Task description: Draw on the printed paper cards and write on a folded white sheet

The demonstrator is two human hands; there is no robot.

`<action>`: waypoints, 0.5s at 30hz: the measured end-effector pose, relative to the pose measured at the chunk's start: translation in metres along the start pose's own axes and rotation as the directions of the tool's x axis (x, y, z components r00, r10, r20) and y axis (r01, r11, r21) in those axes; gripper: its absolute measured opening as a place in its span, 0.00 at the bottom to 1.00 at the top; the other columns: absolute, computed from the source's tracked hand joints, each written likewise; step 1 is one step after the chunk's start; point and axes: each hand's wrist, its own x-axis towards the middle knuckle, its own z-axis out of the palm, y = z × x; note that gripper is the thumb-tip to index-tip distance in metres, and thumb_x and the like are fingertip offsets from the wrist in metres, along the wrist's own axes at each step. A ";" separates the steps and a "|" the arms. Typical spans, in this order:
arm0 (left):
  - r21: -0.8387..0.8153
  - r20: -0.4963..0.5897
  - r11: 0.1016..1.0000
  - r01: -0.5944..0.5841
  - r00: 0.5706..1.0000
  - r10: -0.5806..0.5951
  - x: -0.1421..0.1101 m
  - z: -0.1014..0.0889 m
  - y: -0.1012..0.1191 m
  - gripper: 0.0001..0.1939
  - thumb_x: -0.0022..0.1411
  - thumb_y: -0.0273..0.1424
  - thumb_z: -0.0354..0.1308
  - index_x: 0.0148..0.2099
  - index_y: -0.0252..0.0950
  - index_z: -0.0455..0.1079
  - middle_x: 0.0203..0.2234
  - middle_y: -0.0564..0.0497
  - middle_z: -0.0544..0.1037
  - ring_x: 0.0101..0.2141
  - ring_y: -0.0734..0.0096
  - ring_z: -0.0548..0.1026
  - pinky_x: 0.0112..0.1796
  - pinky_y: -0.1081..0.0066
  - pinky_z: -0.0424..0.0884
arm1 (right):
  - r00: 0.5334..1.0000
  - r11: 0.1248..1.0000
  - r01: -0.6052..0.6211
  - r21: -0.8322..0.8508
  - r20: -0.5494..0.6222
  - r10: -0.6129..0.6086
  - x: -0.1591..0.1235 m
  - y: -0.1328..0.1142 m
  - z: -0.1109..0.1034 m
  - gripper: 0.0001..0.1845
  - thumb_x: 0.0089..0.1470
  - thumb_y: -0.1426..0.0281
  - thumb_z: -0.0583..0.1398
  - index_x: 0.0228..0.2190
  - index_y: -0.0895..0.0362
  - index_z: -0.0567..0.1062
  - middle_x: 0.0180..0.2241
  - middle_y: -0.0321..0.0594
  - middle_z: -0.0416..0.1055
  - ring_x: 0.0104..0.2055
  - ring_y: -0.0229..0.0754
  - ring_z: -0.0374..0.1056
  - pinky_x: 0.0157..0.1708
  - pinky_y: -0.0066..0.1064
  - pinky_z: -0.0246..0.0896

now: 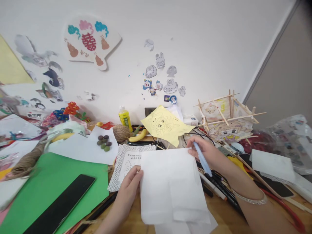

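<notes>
A white sheet of paper [168, 185] lies on the wooden desk in front of me, over other white sheets. My left hand [129, 190] rests on its left edge, fingers pressed together against the paper. At the sheet's upper right corner, my right hand [207, 152] is closed around a light blue pen [202, 159], its tip near the corner. A silver bracelet [251, 199] circles my right wrist. A printed sheet with a hatched border [126, 159] pokes out from under the white paper.
A green card [51, 185] with a black phone [60, 204] on it lies left. Behind are a yellow drawing [165, 125], a twine ball [122, 132], a banana [138, 136], a yellow bottle [124, 117] and a stick-frame lantern [226, 118]. Pens and a second phone [275, 185] lie right.
</notes>
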 end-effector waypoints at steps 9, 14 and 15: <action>0.369 -0.034 0.916 -0.158 0.983 0.183 0.008 -0.008 -0.009 0.24 0.53 0.56 0.57 0.31 0.39 0.65 0.16 0.58 0.61 0.19 0.74 0.57 0.20 0.76 0.51 | 1.000 0.999 0.019 -0.048 0.007 -0.018 0.003 0.003 0.002 0.05 0.46 0.72 0.61 0.28 0.54 0.68 0.25 0.30 0.62 0.25 0.36 0.59 0.25 0.27 0.54; 0.449 -0.110 0.856 -0.256 0.935 0.337 0.005 -0.009 -0.009 0.19 0.55 0.50 0.59 0.31 0.39 0.67 0.23 0.53 0.69 0.24 0.68 0.66 0.24 0.73 0.61 | 0.996 0.987 -0.089 0.137 0.026 0.086 -0.001 -0.009 0.003 0.09 0.46 0.69 0.63 0.29 0.54 0.66 0.22 0.28 0.60 0.21 0.35 0.59 0.21 0.26 0.54; 0.471 -0.129 0.827 -0.306 0.904 0.408 0.004 -0.009 -0.009 0.16 0.55 0.47 0.60 0.32 0.39 0.68 0.26 0.51 0.71 0.27 0.66 0.68 0.26 0.71 0.64 | 0.994 0.975 -0.110 0.192 0.027 0.106 -0.004 -0.016 0.003 0.09 0.47 0.68 0.63 0.29 0.53 0.66 0.22 0.28 0.60 0.21 0.35 0.59 0.21 0.27 0.55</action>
